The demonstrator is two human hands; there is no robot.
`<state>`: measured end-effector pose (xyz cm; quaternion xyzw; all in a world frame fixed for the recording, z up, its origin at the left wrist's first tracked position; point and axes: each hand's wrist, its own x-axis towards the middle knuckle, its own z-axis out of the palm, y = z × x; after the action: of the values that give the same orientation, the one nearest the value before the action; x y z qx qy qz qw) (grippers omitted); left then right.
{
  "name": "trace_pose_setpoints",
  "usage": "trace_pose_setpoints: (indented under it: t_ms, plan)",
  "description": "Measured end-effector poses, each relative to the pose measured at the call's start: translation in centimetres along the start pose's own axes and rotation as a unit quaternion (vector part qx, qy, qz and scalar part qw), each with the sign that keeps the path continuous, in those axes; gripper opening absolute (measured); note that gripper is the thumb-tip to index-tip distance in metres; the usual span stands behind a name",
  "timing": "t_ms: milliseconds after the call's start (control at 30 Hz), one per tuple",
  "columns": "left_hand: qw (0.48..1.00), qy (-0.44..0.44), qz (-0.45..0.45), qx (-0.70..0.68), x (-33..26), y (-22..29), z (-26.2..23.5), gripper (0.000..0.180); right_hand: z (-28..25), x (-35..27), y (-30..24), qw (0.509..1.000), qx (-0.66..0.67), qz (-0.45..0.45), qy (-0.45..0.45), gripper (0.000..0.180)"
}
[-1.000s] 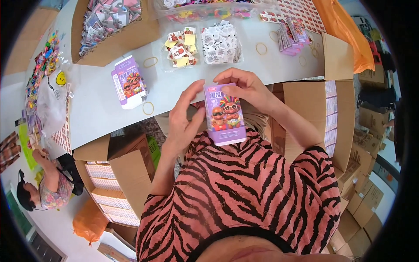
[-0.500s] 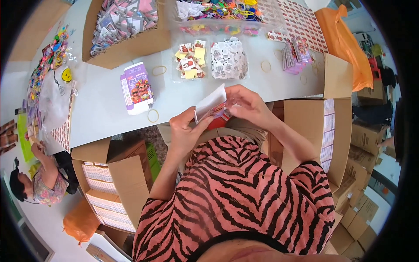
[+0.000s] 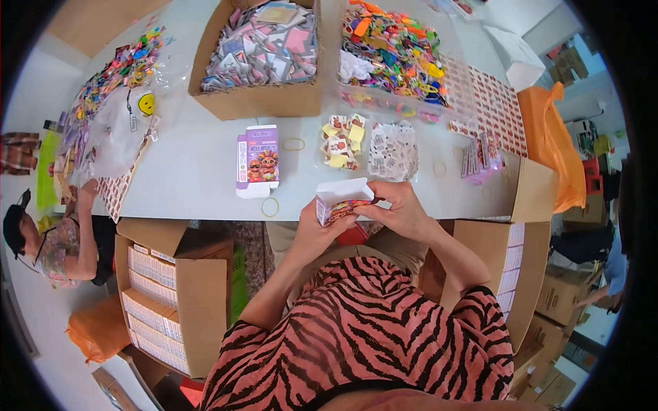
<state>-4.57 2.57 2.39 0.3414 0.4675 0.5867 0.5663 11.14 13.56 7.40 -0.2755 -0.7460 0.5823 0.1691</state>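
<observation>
Just off the table's near edge, I hold a small printed cardboard box (image 3: 345, 196) with its white inner flap facing up. My left hand (image 3: 314, 231) is closed round the box's left and lower side, thumb along the front. On the other side my right hand (image 3: 401, 214) pinches the box's right edge with fingers and thumb. What lies inside the box, if anything, is hidden. A similar purple box (image 3: 258, 163) with cartoon figures lies on the table, its flaps open. Beyond my hands are a heap of small stickers (image 3: 340, 142) and a clear bag of white printed slips (image 3: 393, 151).
A carton of small packets (image 3: 257, 106) and a clear bin of colourful trinkets (image 3: 391, 51) stand at the back. Cartons packed with boxes flank me, left (image 3: 199, 301) and right (image 3: 473, 257). Rubber bands (image 3: 271, 207) lie about. Another person (image 3: 65, 240) sits at far left.
My view has shifted, so the table's things appear lower and further right. The held box has turned to lie more level, and my right fingers have closed on its right edge.
</observation>
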Motion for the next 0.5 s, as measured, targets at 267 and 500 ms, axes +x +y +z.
trace_pose_setpoints:
  t_ms: [267, 500]
  plan:
    - [0.992, 0.105, 0.07, -0.027, 1.0, 1.6, -2.9, 0.027, -2.2, 9.6, -3.3, 0.99, -0.062, -0.127, 0.013, 0.026]
    - [0.984, 0.155, 0.074, -0.05, 0.1, 2.3, -5.0, 0.026, -7.3, 25.3, -2.1, 0.92, -0.293, -0.223, 0.135, 0.031]
